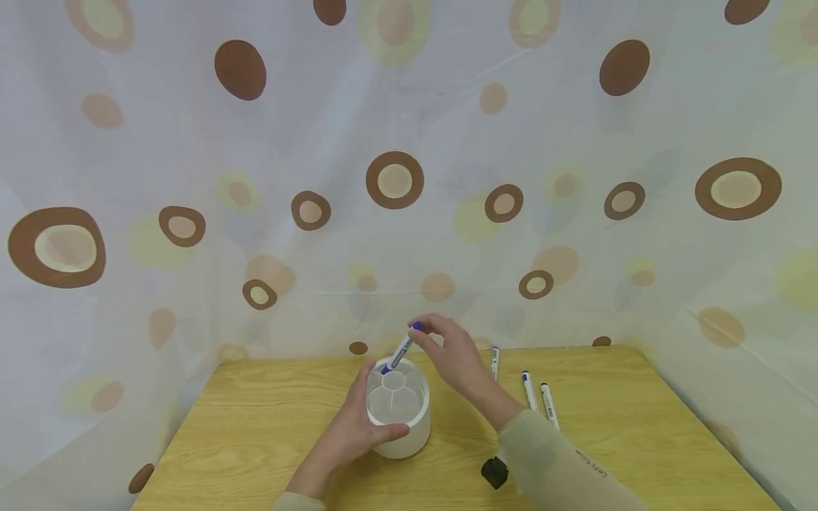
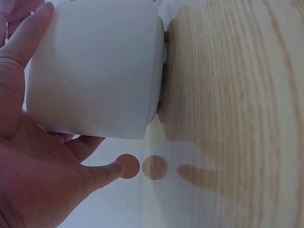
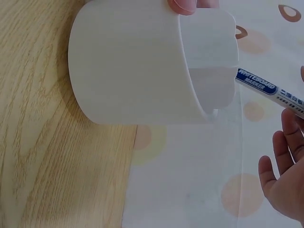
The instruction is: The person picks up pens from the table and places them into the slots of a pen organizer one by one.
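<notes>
A white round pen holder (image 1: pixel 402 443) with several inner compartments stands on the wooden table. My left hand (image 1: pixel 353 427) grips its side, thumb at the near side and fingers round the left; the left wrist view shows the holder's smooth wall (image 2: pixel 95 66) close to the palm. Between the thumb and fingers of my right hand (image 1: pixel 459 356) is a white whiteboard marker (image 1: pixel 402 350) with blue ends, pinched near its upper end. The marker slants down to the left, its lower end at a back-left compartment. Its printed label (image 3: pixel 259 81) shows in the right wrist view.
To the right lie three more markers: one at the back (image 1: pixel 495 360), one blue-capped (image 1: pixel 529 389) and one dark-capped (image 1: pixel 549 406), partly behind the right arm. A small black object (image 1: pixel 495 472) sits near the right forearm. A patterned sheet (image 1: pixel 447 241) hangs behind the table (image 1: pixel 255 426).
</notes>
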`<state>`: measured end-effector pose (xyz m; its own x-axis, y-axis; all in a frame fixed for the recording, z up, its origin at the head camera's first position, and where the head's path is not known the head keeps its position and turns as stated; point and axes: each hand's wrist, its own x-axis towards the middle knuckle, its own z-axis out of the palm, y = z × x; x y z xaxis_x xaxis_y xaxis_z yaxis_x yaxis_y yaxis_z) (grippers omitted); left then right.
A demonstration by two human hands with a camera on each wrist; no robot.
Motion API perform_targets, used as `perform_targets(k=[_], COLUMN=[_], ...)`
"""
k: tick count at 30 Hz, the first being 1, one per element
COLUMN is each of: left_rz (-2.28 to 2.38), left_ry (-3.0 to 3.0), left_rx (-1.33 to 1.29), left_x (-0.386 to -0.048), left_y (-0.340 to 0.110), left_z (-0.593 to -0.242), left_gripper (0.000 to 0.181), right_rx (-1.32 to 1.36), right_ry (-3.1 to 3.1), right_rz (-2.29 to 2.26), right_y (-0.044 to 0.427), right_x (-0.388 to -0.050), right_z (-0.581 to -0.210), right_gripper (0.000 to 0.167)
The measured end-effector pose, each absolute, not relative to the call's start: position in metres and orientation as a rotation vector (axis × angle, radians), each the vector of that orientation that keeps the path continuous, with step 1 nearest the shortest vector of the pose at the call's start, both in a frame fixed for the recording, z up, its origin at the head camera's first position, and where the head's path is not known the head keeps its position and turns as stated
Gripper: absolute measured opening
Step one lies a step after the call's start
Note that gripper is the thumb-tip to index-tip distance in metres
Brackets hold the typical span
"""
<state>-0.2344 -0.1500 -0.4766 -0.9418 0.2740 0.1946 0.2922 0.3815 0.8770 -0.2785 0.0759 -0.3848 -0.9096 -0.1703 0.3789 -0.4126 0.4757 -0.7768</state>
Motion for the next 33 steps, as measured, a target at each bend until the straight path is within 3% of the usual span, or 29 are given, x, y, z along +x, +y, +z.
perform_targets(k=[14, 33], left_rz=[-1.628, -1.651], left_ry=[-2.608, -2.633], left_rx=[-0.507, -0.463], left_x=[-0.234, -0.231], left_y=[-0.149, -0.149], left_z=[-0.479, -0.476], left_gripper=[0.128, 0.136], right_rx=[0.483, 0.328], right_ry=[-2.523, -2.631], right_rz=[1.328, 1.125], right_y=[0.087, 0.154], right_x=[-0.282, -0.301], right_z=[-0.393, -0.416], right_gripper=[0.029, 0.041])
